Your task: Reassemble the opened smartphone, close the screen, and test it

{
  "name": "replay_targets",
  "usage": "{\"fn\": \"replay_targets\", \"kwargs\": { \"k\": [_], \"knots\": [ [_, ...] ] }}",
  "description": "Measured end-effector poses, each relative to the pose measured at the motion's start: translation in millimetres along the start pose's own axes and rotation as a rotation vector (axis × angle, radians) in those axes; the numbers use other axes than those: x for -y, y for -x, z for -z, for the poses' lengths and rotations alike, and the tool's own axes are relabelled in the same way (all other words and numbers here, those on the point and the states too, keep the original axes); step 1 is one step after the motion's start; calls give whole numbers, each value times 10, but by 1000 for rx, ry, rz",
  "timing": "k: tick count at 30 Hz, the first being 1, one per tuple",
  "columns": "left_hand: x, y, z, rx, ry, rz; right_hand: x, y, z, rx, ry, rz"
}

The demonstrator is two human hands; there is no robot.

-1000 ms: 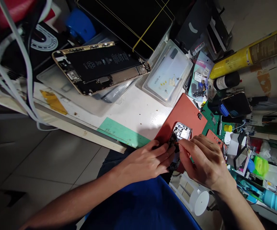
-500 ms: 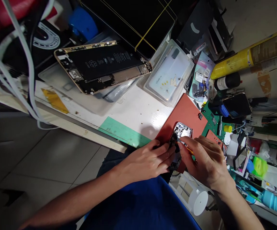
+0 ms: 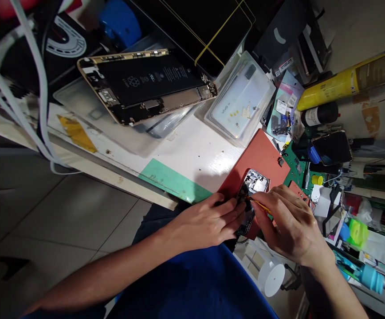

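An opened smartphone (image 3: 257,182) with bare metal parts and a dark area inside lies on a reddish-brown mat (image 3: 245,155) at the bench edge. My left hand (image 3: 209,220) holds it by the near-left side, fingers bent over its lower half. Between the thumb and forefinger of my right hand (image 3: 290,221) is a thin yellow-orange tool (image 3: 263,207), perhaps tweezers or a pry tool. Its tip is over the middle of the phone, and the contact there is too small to make out. Part of the phone is hidden by my fingers.
A larger opened phone (image 3: 152,88) with a black battery leans on plastic trays. Beside it sit a white Vivo phone (image 3: 232,104) in a clear tray and a rubber-banded black slab (image 3: 192,26). White cables (image 3: 39,88) hang left; tools and a yellow can (image 3: 339,88) crowd the right.
My right hand has tilted and drawn slightly right, showing more of the yellow-orange tool. My left hand stays on the phone. The whole view has shifted a little.
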State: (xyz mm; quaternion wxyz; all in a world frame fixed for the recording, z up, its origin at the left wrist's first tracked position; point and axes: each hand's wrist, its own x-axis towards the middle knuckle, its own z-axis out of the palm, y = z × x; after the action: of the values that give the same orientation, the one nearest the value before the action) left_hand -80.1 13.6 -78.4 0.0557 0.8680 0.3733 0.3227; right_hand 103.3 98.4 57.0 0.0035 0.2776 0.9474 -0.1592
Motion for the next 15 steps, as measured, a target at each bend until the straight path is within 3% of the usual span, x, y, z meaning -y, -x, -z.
{"fn": "replay_targets", "kwargs": {
  "k": [15],
  "knots": [
    [-1,7,-15,-39,28,8,31,64,9,-55,48,-57]
  ]
}}
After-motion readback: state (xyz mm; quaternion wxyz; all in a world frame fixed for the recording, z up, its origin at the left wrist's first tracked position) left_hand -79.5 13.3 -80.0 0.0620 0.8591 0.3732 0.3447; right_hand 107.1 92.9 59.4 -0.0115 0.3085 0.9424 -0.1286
